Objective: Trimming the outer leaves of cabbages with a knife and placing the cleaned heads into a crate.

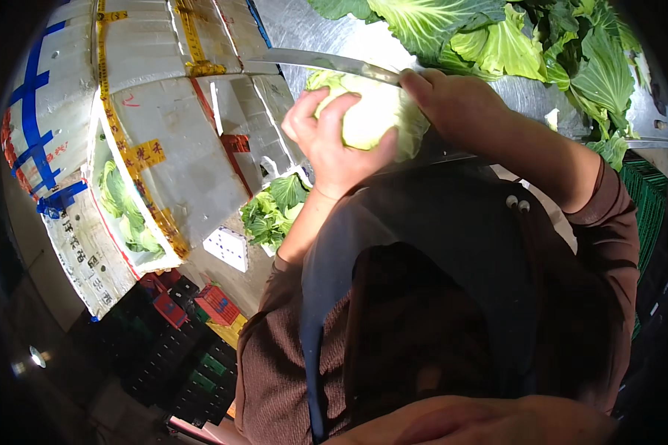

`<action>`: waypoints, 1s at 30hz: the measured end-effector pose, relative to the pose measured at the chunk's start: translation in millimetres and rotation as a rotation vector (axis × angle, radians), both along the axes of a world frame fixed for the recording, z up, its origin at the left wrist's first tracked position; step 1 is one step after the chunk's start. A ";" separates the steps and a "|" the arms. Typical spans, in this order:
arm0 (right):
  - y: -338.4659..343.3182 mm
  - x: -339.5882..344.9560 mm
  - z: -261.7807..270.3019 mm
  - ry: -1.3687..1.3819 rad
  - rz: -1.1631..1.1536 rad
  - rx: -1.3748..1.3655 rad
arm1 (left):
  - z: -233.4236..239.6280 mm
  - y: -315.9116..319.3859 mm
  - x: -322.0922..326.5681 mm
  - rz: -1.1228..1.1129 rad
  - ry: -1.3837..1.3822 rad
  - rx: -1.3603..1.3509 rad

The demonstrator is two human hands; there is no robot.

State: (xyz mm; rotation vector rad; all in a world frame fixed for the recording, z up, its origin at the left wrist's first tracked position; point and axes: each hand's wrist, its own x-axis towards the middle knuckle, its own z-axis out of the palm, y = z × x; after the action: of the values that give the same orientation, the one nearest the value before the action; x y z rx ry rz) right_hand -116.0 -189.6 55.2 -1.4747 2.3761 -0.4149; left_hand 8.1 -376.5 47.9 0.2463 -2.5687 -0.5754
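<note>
A pale green cabbage head (pixel 370 119) is in front of my body, brightly lit, with a thin outer leaf at its right side. My left hand (pixel 334 139) grips it from the left, fingers spread over the top and thumb along the near side. In my right hand (pixel 442 103) is a long-bladed kitchen knife (pixel 323 60), its handle mostly hidden in the fist. The blade points left across the far side of the cabbage. Whether its edge touches the cabbage, I cannot tell.
Loose green cabbage leaves (pixel 501 44) lie on the metal table (pixel 298 28). Taped foam boxes (pixel 172 133) are stacked at left, one holding cabbages (pixel 125 211). More leaves (pixel 275 208) lie below my left forearm. Plastic crates (pixel 217 303) stand at lower left, and a green crate (pixel 646 206) at right.
</note>
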 end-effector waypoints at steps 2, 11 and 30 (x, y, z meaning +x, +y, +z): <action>1.2 -2.4 -0.8 -0.022 0.000 0.008 | -1.4 -5.5 1.6 0.024 -0.014 0.021; 10.5 -7.6 -5.4 0.058 -0.019 -0.067 | -10.5 -24.6 -5.2 0.026 0.033 0.122; 12.9 -11.9 -35.3 -0.202 -0.210 -0.199 | -20.5 -40.5 24.9 -0.038 -0.031 0.228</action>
State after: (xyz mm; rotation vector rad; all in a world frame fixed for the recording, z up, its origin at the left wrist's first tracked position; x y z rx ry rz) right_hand -128.0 -176.7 20.0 -1.1958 2.3874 -0.8315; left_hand 33.0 -417.1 27.4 0.2855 -2.5409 -0.8874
